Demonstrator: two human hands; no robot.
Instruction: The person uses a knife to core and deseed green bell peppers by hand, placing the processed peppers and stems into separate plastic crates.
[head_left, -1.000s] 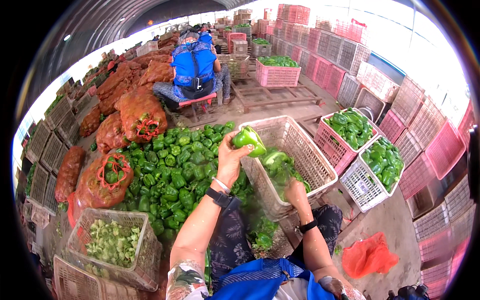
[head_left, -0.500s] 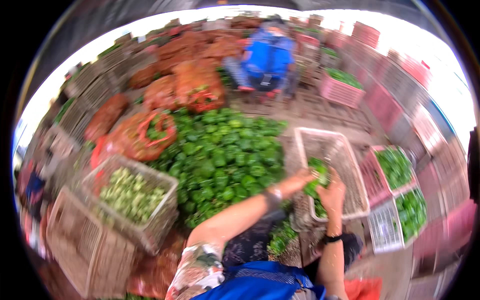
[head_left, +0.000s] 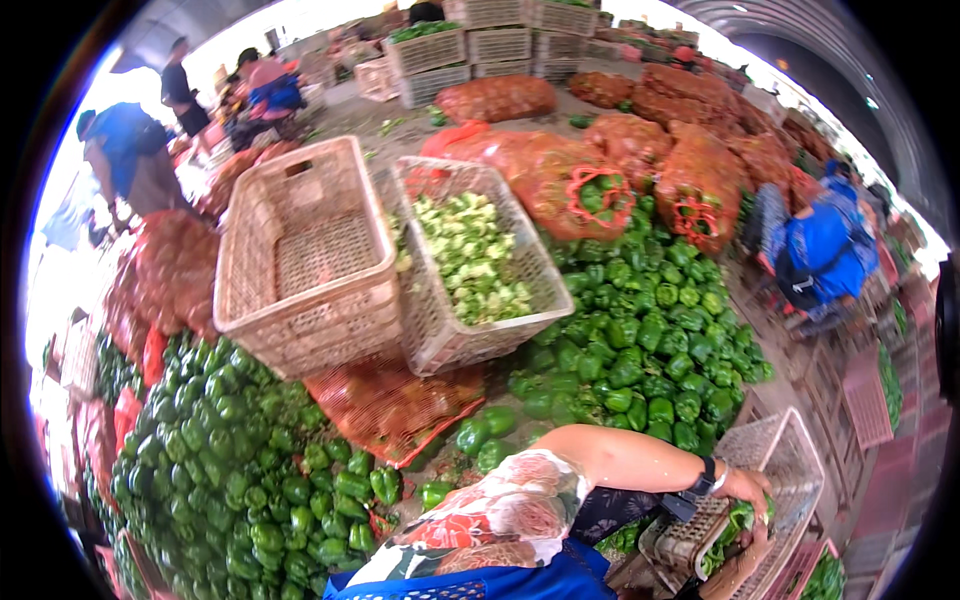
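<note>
At the lower right, my left hand, with a watch and a bracelet at its wrist, is closed round a green pepper. My right hand is just nearer, its fingers curled against the same green bunch; how many peppers lie between the hands is hard to tell. Both hands are over a pale plastic crate with slatted walls. Beside it, close to my knees, stands a smaller pale basket. A large heap of green peppers spreads on the ground beyond my left arm.
A crate of pale green pieces stands beside stacked empty crates. Another pepper heap lies at left. Orange net sacks lie beyond. A person in blue crouches at right; others are at far left.
The view has swung left, so the crate and my hands now appear at the lower right. Both hands are still together over the crate with green pepper between them.
</note>
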